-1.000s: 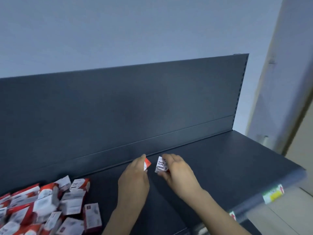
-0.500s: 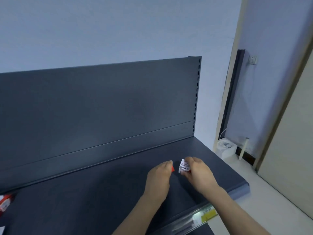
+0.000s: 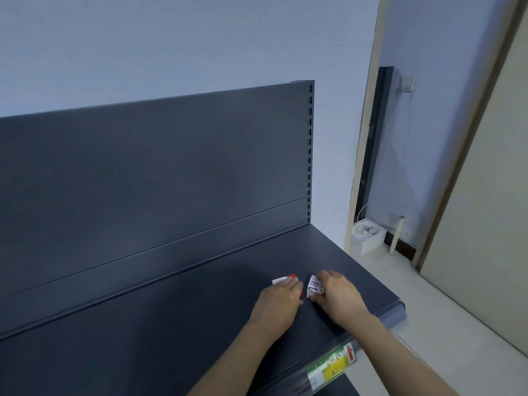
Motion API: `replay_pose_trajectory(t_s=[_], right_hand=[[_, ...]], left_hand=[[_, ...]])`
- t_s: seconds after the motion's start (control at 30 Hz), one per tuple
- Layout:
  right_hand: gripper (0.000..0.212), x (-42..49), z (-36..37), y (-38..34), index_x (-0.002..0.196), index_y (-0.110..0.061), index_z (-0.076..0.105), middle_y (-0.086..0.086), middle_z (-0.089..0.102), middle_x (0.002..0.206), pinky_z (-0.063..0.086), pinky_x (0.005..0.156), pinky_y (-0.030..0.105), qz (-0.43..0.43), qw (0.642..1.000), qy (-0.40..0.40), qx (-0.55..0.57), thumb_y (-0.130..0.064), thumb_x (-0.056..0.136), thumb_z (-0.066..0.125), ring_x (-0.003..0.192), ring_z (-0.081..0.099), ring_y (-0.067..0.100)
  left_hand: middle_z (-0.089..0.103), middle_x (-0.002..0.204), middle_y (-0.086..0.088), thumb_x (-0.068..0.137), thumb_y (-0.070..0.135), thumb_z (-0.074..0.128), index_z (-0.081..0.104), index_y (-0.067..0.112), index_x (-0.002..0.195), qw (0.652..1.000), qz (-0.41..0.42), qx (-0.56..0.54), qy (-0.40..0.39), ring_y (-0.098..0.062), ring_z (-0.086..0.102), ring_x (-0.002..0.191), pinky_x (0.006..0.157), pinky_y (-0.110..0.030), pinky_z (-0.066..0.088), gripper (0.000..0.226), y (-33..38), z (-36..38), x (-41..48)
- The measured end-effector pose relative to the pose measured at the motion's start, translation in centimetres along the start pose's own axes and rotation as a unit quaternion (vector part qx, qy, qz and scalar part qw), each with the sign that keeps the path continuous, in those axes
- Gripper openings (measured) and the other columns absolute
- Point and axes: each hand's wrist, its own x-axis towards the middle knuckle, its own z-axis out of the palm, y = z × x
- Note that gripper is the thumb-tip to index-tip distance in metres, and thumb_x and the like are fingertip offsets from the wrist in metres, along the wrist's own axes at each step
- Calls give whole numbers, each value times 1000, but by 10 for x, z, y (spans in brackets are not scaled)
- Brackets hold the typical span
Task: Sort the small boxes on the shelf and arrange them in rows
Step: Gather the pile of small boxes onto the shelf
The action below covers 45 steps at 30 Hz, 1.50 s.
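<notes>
Left grip: left grip (image 3: 278,302) is curled over a red-and-white box (image 3: 283,280), which is mostly hidden, with just its far end poking out past the fingers.
Right grip: right grip (image 3: 340,297) is clamped on a paper-clip box (image 3: 315,287), printed face toward the camera and tipped a bit.
Where the boxes are: both low over the shelf (image 3: 171,324), just beside each other near its right front corner. Can't tell if either one is actually touching down yet.
What changed: a second ago both hands were mid-shelf with the messy pile at the left. Now they've carried the boxes over to the right end, and the pile is out of frame.
What that means: looks to me like a row is getting started at this end, and these two are the first in it.
Box count: 2 in view, one per hand.
Rows so far: 0 that I can see.
Other stuff: 1 price tag (image 3: 333,364) on the shelf's front rail.
</notes>
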Motion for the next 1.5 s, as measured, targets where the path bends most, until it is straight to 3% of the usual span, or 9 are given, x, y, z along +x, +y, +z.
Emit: replay_pose_trajectory(t_s=[0.07,0.17,0.27,0.4,0.67,0.83,1.17,1.33,1.5], right_hand=[[40,-3,2,0,124,-13,48,6,55,123,45,88,30,-2,1000,1,-10,-33,91,54,115,51,22],[48,-5,-4,-6,136,-15,39,4,51,132,43,92,29,-20,999,25,-15,-36,94,48,123,47,21],[50,-4,-16,-28,139,-13,37,6,48,139,41,96,31,-55,997,61,7,-34,95,48,128,43,24],[58,-10,-25,-76,142,-9,34,10,42,145,37,104,33,-125,988,80,43,-34,93,52,136,36,25],[60,-41,-5,-184,139,-6,39,13,46,142,35,106,38,-260,958,50,107,-30,88,60,133,40,27],[60,-64,14,-243,142,-8,34,8,41,145,33,107,34,-333,936,24,109,-34,91,54,136,36,23],[59,-120,77,-394,145,-15,27,0,35,149,34,106,28,-397,912,-27,104,-37,94,48,137,32,16],[54,-148,108,-472,142,-17,31,-1,40,144,35,104,27,-413,903,-51,102,-33,94,50,133,36,16],[49,-167,137,-527,138,-15,36,1,44,139,38,101,27,-436,894,-80,70,-33,94,49,129,40,17]], left_hand=[[41,147,-8,94,25,52,44,6,138,999,14,-24,-37,-17,38,137,111,-28,32,49,1,-8,-5],[11,158,-8,97,43,26,15,7,149,999,-50,-9,-4,-19,6,147,115,-31,-10,64,-4,-18,-14],[4,159,-12,78,59,-2,11,5,149,991,-130,27,11,-23,0,147,112,-35,-14,91,-15,-40,-26],[5,159,-13,69,68,-18,10,3,149,977,-203,30,62,-22,-1,147,115,-35,-14,107,-27,-83,-60],[17,157,-12,70,64,-13,15,2,148,934,-338,50,102,-21,10,147,118,-33,-8,103,-62,-131,-170],[19,156,-13,99,44,30,17,2,148,906,-405,65,102,-20,11,146,118,-30,-5,65,-90,-145,-232],[26,154,-12,97,40,41,23,5,147,872,-468,42,140,-23,19,144,118,-29,10,64,-163,-179,-378],[23,155,-9,98,39,41,20,6,148,858,-497,61,115,-20,17,145,119,-28,8,64,-209,-196,-454],[46,140,-4,95,39,46,39,12,137,832,-535,46,139,-20,41,129,107,-28,34,50,-242,-202,-506]])
